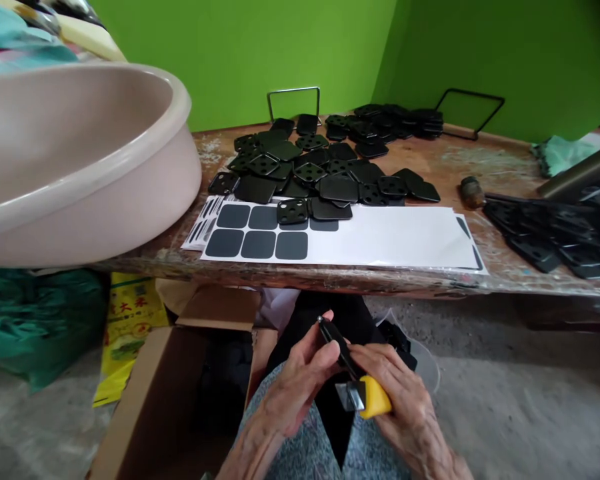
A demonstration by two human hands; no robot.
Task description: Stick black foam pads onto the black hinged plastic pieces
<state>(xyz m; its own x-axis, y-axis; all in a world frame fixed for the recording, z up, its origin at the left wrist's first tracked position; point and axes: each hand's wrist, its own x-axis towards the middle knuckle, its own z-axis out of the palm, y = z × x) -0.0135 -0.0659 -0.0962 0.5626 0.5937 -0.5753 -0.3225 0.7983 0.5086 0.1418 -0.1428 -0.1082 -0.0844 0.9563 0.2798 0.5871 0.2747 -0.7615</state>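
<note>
Over my lap, my left hand [307, 363] is closed on a small black plate [343, 350], thumb on top and fingers beneath. The plate is tilted nearly edge-on, with a shiny spot at its far end. My right hand [397, 387] grips a yellow-handled cutter [375, 398]; its flat metal blade [350, 397] points left, just below the plate. The right fingers also rest against the near end of the plate. Similar black plates, some with holes, lie heaped on the wooden table [415, 163] ahead, partly over a sheet of dark rounded-square stickers [257, 244].
A large pale pink basin [145, 173] overhangs the table's left edge. Below stand an open cardboard box [150, 400] and a green plastic bag [40, 320]. More black plates [555, 233] and a small brown jar [473, 193] occupy the table's right side. A green wall [245, 53] rises behind.
</note>
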